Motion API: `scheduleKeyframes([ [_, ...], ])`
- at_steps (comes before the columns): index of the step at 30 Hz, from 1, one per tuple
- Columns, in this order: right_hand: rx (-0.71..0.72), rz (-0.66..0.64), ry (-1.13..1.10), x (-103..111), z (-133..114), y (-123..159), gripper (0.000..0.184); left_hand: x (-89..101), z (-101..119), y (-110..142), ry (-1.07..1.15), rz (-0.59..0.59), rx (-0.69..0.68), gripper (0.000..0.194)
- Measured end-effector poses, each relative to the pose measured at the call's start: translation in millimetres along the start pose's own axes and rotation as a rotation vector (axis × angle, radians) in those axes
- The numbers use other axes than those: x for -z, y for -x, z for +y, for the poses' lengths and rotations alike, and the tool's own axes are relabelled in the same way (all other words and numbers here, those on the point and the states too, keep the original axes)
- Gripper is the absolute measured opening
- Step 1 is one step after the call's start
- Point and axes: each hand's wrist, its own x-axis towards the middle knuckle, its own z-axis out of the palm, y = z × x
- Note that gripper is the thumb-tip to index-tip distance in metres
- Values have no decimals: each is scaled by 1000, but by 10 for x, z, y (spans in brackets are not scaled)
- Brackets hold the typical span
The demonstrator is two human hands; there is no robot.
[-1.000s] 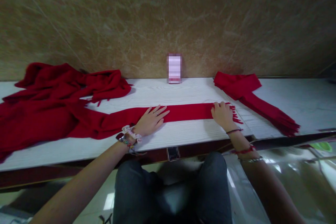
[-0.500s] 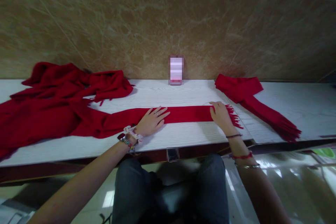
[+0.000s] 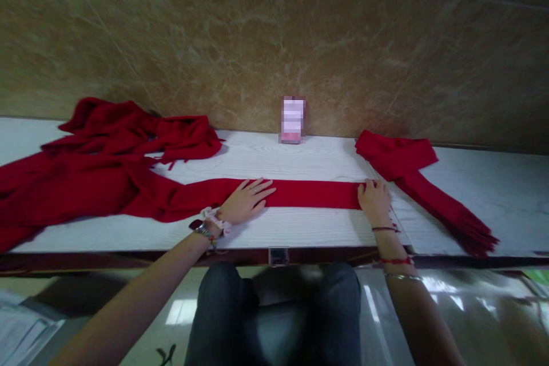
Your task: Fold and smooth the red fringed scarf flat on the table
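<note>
A long red scarf (image 3: pixel 315 193) lies stretched across the white tabletop, folded into a narrow flat band between my hands. My left hand (image 3: pixel 244 200) rests flat on the band, fingers spread. At the band's right end, my right hand (image 3: pixel 375 201) curls its fingers over the cloth and hides most of the fringe there. To the left, the same red cloth widens into loose, rumpled folds. Another red scarf (image 3: pixel 424 194), folded over itself with its fringe toward the front edge, lies to the right of my right hand.
Crumpled red fabric (image 3: pixel 141 131) is heaped at the back left against the brown marbled wall (image 3: pixel 240 40). A small blurred-out pale pink item (image 3: pixel 293 120) stands by the wall. The front edge of the table (image 3: pixel 244 257) runs just above my knees.
My right hand has shifted to the scarf's right end and its fingers are now curled over the fringe, which showed before. My left hand stays flat. The view has tilted slightly.
</note>
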Motion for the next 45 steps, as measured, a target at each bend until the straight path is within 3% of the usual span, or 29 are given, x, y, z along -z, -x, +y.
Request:
scheduleKeyframes([
  [5,-56,176,-126,77,-37,9,34,-4,1,5,-9,1,-1,43],
  [8,93,258,-188,131,-106,54,33,-10,9,-6,-19,9,-2,42],
  [11,309,94,-152,131,-199,164,31,-13,16,-14,-24,3,3,43],
  [14,277,-35,-5,113,-188,266,29,-25,12,-15,-24,11,16,43],
  [19,94,-22,75,182,210,266,34,-52,7,-19,-18,48,20,42],
  [23,156,59,3,279,418,229,35,-40,24,-31,-14,59,36,42],
  [25,280,75,-97,284,360,250,35,-31,34,-35,-19,62,38,43],
  [28,402,-34,-149,229,177,317,32,-19,51,-35,-27,61,41,42],
  [31,312,-106,-26,169,104,369,30,-8,69,-29,-31,57,49,42],
  [38,111,-67,95,282,397,294,30,-23,53,-31,-19,62,51,42],
  [42,287,9,-39,337,171,258,34,-18,46,-33,-9,65,50,42],
  [45,433,-66,-78,283,-73,295,33,-10,50,-36,-12,56,46,42],
])
